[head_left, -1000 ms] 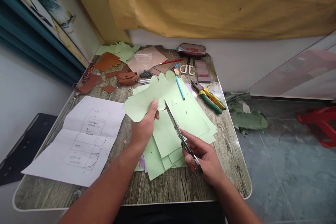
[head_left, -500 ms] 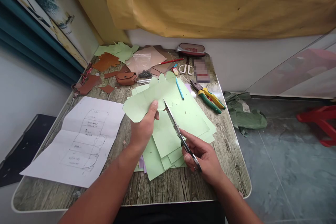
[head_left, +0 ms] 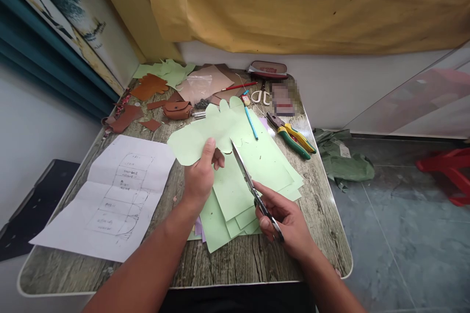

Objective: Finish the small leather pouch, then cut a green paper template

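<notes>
Left hand (head_left: 199,178) pinches the cutout (head_left: 191,142), thumb on top, fingers beneath. Right hand (head_left: 288,225) grips the scissors (head_left: 246,172) by the handles; blades look nearly together, tip close by the cutout's lower lobe. Contact there: cannot tell. Cutout is held above the upper part of the green stack (head_left: 253,171), lobes pointing away from the person.

Risks, as judged: a turn of the cutout against the tip could nick a lobe; the thin sheet could bend, being pinched at one side only. Left fingertips are near the blade tip, so a slip could catch skin. Blades dipping could snag the loose sheets below.

Outward: blue pen (head_left: 251,123) lies on the stack, pliers (head_left: 290,134) to its right, drawing (head_left: 110,195) to its left, pouch (head_left: 177,110) beyond. Worktop (head_left: 323,220) shows bare wood along its right and front edges, some elbow room; drawing reaches the left edge, leaving little there.
</notes>
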`<action>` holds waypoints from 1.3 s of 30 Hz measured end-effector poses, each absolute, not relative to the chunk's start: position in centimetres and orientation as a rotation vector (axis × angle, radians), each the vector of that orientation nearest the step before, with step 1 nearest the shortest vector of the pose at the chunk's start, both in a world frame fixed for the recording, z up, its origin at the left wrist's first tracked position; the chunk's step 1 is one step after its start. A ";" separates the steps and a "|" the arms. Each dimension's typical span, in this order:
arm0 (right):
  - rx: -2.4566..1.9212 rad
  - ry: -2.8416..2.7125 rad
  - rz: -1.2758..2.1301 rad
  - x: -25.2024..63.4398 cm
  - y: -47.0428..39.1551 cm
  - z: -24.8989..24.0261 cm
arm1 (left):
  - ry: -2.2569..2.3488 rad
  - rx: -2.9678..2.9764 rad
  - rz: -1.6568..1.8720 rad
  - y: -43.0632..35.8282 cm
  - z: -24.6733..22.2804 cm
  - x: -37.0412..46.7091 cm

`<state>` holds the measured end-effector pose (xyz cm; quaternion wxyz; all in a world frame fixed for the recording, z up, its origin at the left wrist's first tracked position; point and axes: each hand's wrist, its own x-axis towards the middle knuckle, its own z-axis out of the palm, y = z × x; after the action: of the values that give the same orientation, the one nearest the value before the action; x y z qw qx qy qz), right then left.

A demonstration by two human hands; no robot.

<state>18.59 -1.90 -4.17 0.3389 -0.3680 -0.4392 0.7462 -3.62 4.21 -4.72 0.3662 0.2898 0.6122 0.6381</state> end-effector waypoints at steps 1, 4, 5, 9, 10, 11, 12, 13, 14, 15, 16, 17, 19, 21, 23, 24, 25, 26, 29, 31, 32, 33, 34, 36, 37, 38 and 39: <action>-0.952 -1.142 1.945 18.6 -1.9 -4.2 | 1.543 0.756 1.642 4.2 -4.6 -3.7; -0.950 -1.150 1.941 18.7 -2.0 -4.3 | 1.444 0.784 1.656 4.2 -4.4 -3.8; -0.952 -1.156 1.935 18.7 -2.0 -4.4 | 1.439 0.777 1.661 4.2 -4.3 -3.9; -0.982 -1.161 1.930 18.8 -2.1 -4.6 | 1.473 0.756 1.666 4.3 -4.4 -4.2; -0.991 -1.163 1.932 18.8 -2.1 -4.7 | 1.495 0.753 1.660 4.3 -4.5 -4.3; -0.996 -1.166 1.933 18.7 -2.1 -4.7 | 1.517 0.747 1.653 4.3 -4.5 -4.3; -0.998 -1.170 1.932 18.7 -2.1 -4.7 | 1.533 0.737 1.648 4.3 -4.6 -4.4; -0.993 -1.173 1.932 18.7 -2.1 -4.6 | 1.538 0.725 1.648 4.3 -4.6 -4.4; -0.988 -1.176 1.934 18.7 -2.1 -4.6 | 1.535 0.713 1.651 4.3 -4.5 -4.4; -0.987 -1.178 1.937 18.7 -2.1 -4.6 | 1.530 0.704 1.657 4.3 -4.5 -4.4; -0.991 -1.182 1.939 18.7 -2.1 -4.5 | 1.528 0.697 1.662 4.3 -4.4 -4.3; -1.005 -1.196 1.940 18.7 -2.1 -4.4 | 1.532 0.692 1.665 4.3 -4.3 -4.4; -1.066 -1.270 1.910 18.9 -2.1 -4.1 | 1.545 0.687 1.661 4.2 -4.1 -4.4; -1.146 -1.426 1.824 19.3 -1.9 -3.7 | 1.542 0.678 1.657 4.1 -3.9 -4.5; -1.222 -1.655 1.684 19.7 -1.4 -3.0 | 1.518 0.656 1.653 4.0 -3.7 -4.5; -1.255 -1.783 1.603 19.9 -1.1 -2.6 | 1.502 0.643 1.655 4.0 -3.6 -4.5; -1.284 -1.916 1.519 20.0 -0.8 -2.2 | 1.486 0.631 1.662 3.9 -3.5 -4.4; -1.306 -2.046 1.433 20.2 -0.4 -1.8 | 1.469 0.622 1.673 3.9 -3.5 -4.4; -1.330 -2.399 1.191 20.4 0.6 -0.7 | 1.402 0.606 1.714 3.8 -3.2 -4.2; -1.344 -2.576 1.062 20.4 1.1 -0.1 | 1.356 0.572 1.722 3.8 -3.0 -4.1; -1.358 -2.647 1.006 20.4 1.3 0.2 | 1.336 0.553 1.720 3.7 -2.9 -4.1; -1.373 -2.712 0.951 20.3 1.4 0.5 | 1.322 0.535 1.721 3.7 -2.9 -4.0; -1.380 -2.770 0.900 20.3 1.5 0.7 | 1.311 0.524 1.724 3.7 -2.8 -4.0; -1.373 -2.861 0.806 20.2 1.8 1.3 | 1.303 0.526 1.735 3.7 -2.7 -4.0; -1.360 -2.896 0.767 20.1 1.9 1.7 | 1.303 0.538 1.738 3.7 -2.7 -4.0; -1.346 -2.925 0.735 20.1 2.0 2.0 | 1.307 0.553 1.736 3.7 -2.7 -3.9; -1.334 -2.948 0.715 20.1 2.2 2.4 | 1.314 0.568 1.727 3.7 -2.7 -3.9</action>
<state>20.14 2.19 2.37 -0.0860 -0.4010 -0.8863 0.2151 -3.92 3.71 -2.66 0.4343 0.2279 0.5278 0.6934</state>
